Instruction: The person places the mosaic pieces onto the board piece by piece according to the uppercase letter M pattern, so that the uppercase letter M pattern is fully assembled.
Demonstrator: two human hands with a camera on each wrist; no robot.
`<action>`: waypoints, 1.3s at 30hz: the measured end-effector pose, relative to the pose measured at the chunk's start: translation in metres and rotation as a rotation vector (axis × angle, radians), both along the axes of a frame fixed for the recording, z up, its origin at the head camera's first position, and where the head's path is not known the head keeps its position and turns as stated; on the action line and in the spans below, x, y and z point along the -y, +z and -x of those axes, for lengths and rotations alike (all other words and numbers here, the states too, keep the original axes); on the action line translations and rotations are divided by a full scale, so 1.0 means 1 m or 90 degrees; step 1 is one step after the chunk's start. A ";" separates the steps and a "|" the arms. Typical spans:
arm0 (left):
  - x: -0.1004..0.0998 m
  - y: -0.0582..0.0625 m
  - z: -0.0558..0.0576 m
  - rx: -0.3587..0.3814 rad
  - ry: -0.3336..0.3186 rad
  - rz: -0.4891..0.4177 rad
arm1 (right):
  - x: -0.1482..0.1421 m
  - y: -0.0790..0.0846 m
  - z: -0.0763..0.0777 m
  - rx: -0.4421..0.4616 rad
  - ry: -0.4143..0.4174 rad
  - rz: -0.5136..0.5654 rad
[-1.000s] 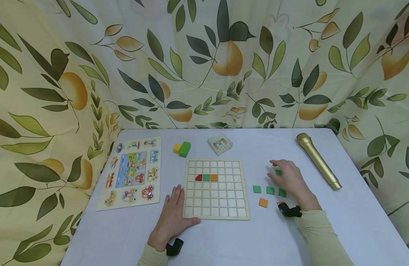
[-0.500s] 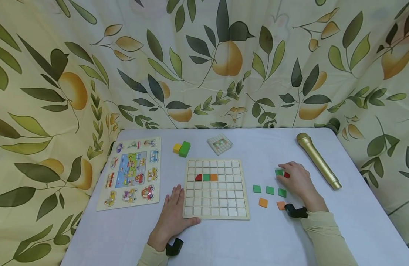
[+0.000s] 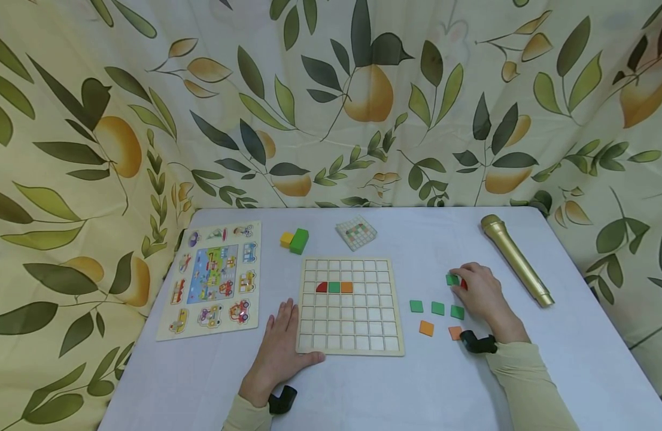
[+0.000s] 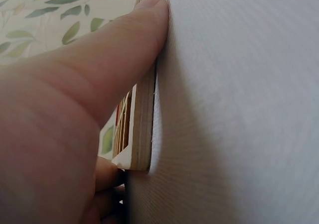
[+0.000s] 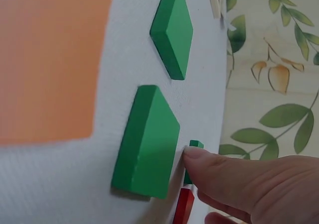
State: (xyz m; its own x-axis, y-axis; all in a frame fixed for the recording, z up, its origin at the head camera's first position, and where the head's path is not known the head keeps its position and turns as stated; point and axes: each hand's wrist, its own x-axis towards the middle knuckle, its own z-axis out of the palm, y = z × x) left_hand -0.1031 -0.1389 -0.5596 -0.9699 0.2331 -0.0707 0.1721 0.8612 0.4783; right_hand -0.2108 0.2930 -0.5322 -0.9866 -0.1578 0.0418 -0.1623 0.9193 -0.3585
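Note:
My left hand rests spread on the white tablecloth, fingers along the left side of a wooden grid board and thumb against its near edge. On the board sit a red rounded tile, a green square tile and an orange square tile in a row. At the right, thumb and index finger of my right hand pinch a green square tile at its near and far edges. Beneath that hand a red tile lies beside it, partly covered. The index fingertip is hidden in the right wrist view.
Loose green tiles and orange tiles lie between board and right hand. Behind stand a small patterned card and green and yellow blocks. A picture puzzle lies left, a gold microphone right.
My right hand has shifted slightly right and away from me, uncovering the red tile, and its fingertips have drawn together at the far green tile. My left hand has stayed put.

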 end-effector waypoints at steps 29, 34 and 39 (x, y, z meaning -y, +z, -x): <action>0.000 -0.001 0.000 -0.001 0.000 -0.003 | 0.004 -0.002 0.003 -0.050 -0.005 0.054; 0.001 -0.001 0.001 -0.007 -0.004 -0.004 | 0.006 0.004 0.003 -0.077 0.021 0.067; 0.001 -0.001 0.001 -0.005 -0.003 -0.010 | 0.012 0.010 0.001 -0.081 0.033 0.084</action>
